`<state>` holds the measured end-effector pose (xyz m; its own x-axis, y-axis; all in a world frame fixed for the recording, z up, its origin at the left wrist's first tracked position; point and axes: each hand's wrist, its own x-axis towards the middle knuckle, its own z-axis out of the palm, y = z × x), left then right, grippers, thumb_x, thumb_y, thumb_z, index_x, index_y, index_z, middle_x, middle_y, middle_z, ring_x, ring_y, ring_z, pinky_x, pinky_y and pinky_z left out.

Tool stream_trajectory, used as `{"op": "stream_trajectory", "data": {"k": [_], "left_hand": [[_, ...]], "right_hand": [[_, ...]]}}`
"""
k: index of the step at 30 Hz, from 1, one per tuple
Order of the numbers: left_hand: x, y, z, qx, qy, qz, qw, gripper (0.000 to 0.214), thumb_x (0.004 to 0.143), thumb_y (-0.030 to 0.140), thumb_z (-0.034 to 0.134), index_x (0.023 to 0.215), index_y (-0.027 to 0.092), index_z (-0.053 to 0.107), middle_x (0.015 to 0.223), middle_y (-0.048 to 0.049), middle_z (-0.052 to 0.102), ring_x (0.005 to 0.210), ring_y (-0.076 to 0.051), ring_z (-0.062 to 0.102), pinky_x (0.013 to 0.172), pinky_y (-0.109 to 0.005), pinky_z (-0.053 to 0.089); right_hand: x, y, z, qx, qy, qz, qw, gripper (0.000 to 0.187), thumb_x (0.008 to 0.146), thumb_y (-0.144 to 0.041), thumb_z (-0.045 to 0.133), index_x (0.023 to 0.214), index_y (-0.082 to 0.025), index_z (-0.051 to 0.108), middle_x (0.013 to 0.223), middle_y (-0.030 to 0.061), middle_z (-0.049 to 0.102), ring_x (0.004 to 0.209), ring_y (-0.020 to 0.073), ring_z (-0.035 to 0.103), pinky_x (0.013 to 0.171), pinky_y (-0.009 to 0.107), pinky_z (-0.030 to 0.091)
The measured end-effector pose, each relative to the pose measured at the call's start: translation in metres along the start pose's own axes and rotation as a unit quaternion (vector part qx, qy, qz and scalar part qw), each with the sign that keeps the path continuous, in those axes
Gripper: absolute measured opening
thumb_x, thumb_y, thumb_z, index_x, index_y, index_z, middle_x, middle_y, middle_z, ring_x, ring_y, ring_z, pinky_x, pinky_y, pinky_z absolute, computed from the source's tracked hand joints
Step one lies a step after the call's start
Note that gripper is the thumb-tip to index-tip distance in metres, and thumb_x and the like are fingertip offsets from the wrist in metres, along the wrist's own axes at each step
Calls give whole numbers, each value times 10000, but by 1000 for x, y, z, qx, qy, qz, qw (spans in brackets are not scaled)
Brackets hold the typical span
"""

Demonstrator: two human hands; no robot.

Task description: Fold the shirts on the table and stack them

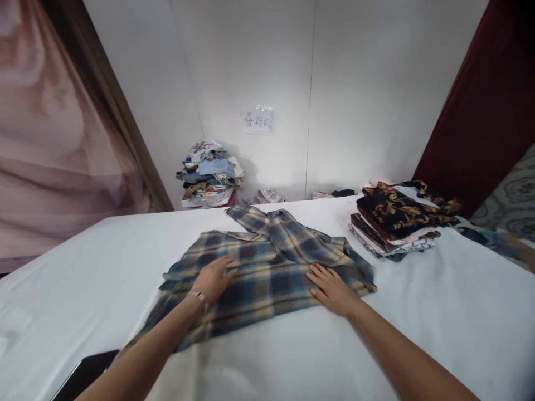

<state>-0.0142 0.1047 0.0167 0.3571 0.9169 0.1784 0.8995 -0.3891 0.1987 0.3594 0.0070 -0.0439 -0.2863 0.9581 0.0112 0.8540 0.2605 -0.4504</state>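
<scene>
A blue, grey and tan plaid shirt [259, 281] lies spread across the white-covered surface in front of me, its sleeves folded over the body on the far side. On its left part rests my left hand [214, 278], fingers stretched out and a bracelet [200, 299] at the wrist. My right hand [332, 289] lies flat on the right part of the shirt, fingers spread. Neither hand grasps the cloth. Part of the shirt's near left side is hidden behind my left forearm.
To the right stands a stack of folded clothes [393, 217], a black and gold patterned one on top. Another clothes pile [211, 174] rises beyond the far edge. A dark flat object [90, 374] lies at the near left. The white cloth [451, 317] covers the table. A paper sign [259, 121] hangs on the wall.
</scene>
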Motion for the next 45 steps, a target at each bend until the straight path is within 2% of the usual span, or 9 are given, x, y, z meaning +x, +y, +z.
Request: {"op": "stream_trajectory", "data": {"k": [6, 11, 16, 20, 24, 30, 35, 40, 45], "left_hand": [[136, 138, 45, 59, -75, 230, 968, 573, 835, 55, 451, 1404, 96, 504, 1477, -157, 508, 1388, -228, 446, 1181, -366, 347], [195, 212, 92, 111, -148, 328, 926, 768, 748, 30, 541, 1487, 179, 397, 1567, -119, 395, 1464, -243, 309, 1152, -397, 354], [224, 224, 99, 208, -182, 332, 902, 548, 679, 87, 664, 1218, 179, 647, 1253, -159, 667, 1219, -297, 556, 1121, -502, 303], [239, 206, 85, 279, -170, 303, 895, 373, 567, 64, 728, 935, 131, 732, 1027, -173, 726, 1101, -319, 594, 1143, -558, 185], [240, 178, 55, 322, -134, 284, 893, 247, 608, 48, 684, 837, 119, 743, 1004, -173, 730, 1144, -321, 553, 1166, -578, 51], [216, 130, -24, 345, -111, 270, 892, 175, 666, 102, 663, 825, 112, 735, 1023, -163, 730, 1208, -327, 525, 1174, -595, 61], [137, 111, -76, 239, -33, 392, 888, 156, 753, 178, 588, 869, 173, 693, 1043, -97, 722, 1341, -281, 454, 1220, -554, 56], [13, 103, -43, 149, -110, 516, 836, 272, 872, 149, 421, 790, 256, 657, 932, -43, 712, 1249, -243, 540, 1249, -499, 93], [-45, 84, 11, 161, -159, 381, 897, 220, 863, 117, 467, 872, 211, 665, 717, -21, 657, 768, -213, 639, 1031, -414, 419]], "right_hand": [[2, 1, 0, 52, 22, -9, 998, 527, 928, -407, 548, 1438, -275, 527, 1586, 77, 339, 1493, 315, 265, 1212, 553, 180], [2, 5, -4, 79, 13, -22, 997, 540, 885, -379, 606, 1412, -270, 558, 1589, 75, 337, 1494, 326, 257, 1211, 547, 180], [5, 16, -3, 173, 91, -23, 980, 563, 844, -328, 631, 1396, -235, 576, 1470, 85, 536, 1388, 316, 453, 1177, 481, 313], [11, 28, 5, 211, 215, 59, 952, 453, 871, -281, 527, 1301, -213, 654, 1268, 104, 685, 1180, 290, 628, 1061, 468, 471], [17, 38, 11, 196, 249, 69, 946, 408, 844, -261, 543, 1221, -268, 698, 1225, 78, 705, 1141, 284, 642, 1045, 506, 486], [19, 45, 4, 309, 240, 145, 909, 384, 850, -291, 555, 1184, -186, 715, 1140, 106, 740, 1005, 267, 704, 1001, 462, 527], [21, 55, 3, 400, 256, 157, 866, 355, 810, -342, 621, 1115, -195, 728, 1167, 106, 732, 1121, 279, 669, 1075, 465, 470], [20, 61, 8, 431, 258, 118, 857, 392, 768, -415, 632, 1076, -185, 713, 1106, 96, 744, 1077, 258, 676, 1044, 431, 480], [16, 60, 7, 416, 281, 104, 858, 340, 722, -501, 637, 842, -194, 720, 879, 56, 753, 886, 243, 682, 880, 403, 537]]}}
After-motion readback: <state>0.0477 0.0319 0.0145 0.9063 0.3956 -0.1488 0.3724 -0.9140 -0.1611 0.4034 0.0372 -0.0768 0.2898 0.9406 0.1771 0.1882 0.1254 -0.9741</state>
